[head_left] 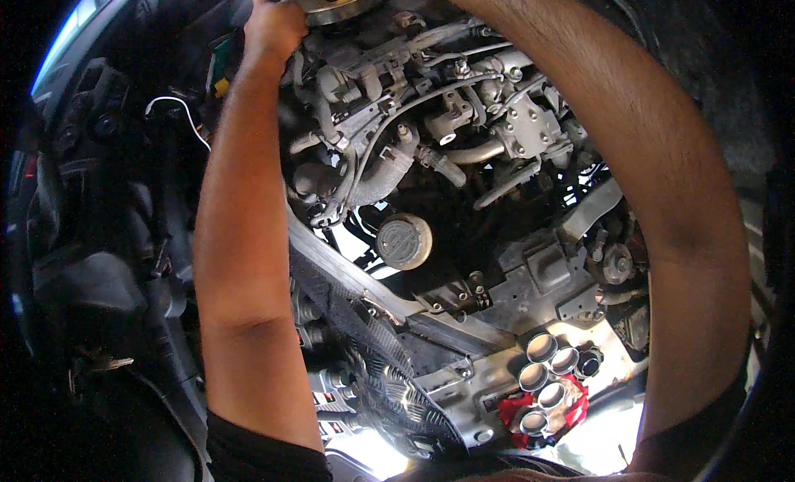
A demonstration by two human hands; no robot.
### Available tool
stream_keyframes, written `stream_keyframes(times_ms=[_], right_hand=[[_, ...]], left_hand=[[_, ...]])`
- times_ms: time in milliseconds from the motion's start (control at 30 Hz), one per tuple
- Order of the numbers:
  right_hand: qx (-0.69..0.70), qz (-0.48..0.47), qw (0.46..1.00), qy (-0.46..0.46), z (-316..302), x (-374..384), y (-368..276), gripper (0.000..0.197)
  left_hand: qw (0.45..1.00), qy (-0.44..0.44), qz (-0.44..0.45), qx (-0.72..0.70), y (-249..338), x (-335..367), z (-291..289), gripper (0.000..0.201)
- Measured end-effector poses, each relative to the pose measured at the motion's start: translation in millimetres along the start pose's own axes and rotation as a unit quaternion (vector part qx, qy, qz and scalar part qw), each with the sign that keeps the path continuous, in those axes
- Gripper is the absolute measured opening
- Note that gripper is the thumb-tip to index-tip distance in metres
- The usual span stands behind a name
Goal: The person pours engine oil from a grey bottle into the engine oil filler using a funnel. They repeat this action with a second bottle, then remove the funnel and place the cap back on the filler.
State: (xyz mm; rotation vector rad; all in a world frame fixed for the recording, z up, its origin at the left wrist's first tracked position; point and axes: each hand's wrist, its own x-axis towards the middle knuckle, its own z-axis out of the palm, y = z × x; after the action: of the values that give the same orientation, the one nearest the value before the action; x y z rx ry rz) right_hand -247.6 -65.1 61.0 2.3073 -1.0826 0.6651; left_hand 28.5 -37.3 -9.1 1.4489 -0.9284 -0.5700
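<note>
At the top edge of the head view my left hand [276, 26] is closed at the rim of a round metal disc [344, 10]. The disc has a yellowish face with a dark hole, and the frame cuts off its upper part. My left forearm reaches straight up to it. My right forearm [629, 93] arches up the right side and leaves the frame just right of the disc, so the right hand is out of sight. Between my arms lies an engine [447, 126] with metal pipes, hoses and a bolted housing.
Below the engine sits a round dark cap [403, 242] with a pale rim. Several short round metal cups [542, 347] stand at the lower right, some on red wrapping [513, 409]. A ribbed dark strip [381, 366] runs along the lower middle. A white cable [189, 113] hangs at left.
</note>
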Motion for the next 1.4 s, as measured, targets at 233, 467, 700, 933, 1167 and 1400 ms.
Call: stream_keyframes(times_ms=[233, 467, 700, 933, 1167, 1400], right_hand=[[-0.012, -0.001, 1.0, 0.008, 0, 1, -3, 0.036], [-0.014, -0.014, 1.0, 0.016, -3, -6, -1, 0.035], [-0.031, -0.014, 0.999, 0.013, -3, -2, -4, 0.035], [-0.035, -0.033, 0.999, 0.009, 5, -1, -5, 0.035], [-0.048, -0.035, 0.997, 0.047, 10, -4, -4, 0.034], [-0.038, -0.046, 0.997, 0.058, 1, -1, -6, 0.032]], left_hand=[[0.857, 0.016, 0.212, 0.47, 4, -13, -5, 0.074], [0.99, -0.005, 0.075, 0.122, 12, -14, 7, 0.072], [0.999, -0.023, 0.042, 0.017, 7, -11, 5, 0.07], [0.999, -0.032, 0.034, -0.013, 13, -17, 11, 0.068], [0.971, 0.023, 0.052, 0.233, 24, -32, 16, 0.066], [0.998, -0.041, 0.038, 0.024, 10, -18, 2, 0.064]])
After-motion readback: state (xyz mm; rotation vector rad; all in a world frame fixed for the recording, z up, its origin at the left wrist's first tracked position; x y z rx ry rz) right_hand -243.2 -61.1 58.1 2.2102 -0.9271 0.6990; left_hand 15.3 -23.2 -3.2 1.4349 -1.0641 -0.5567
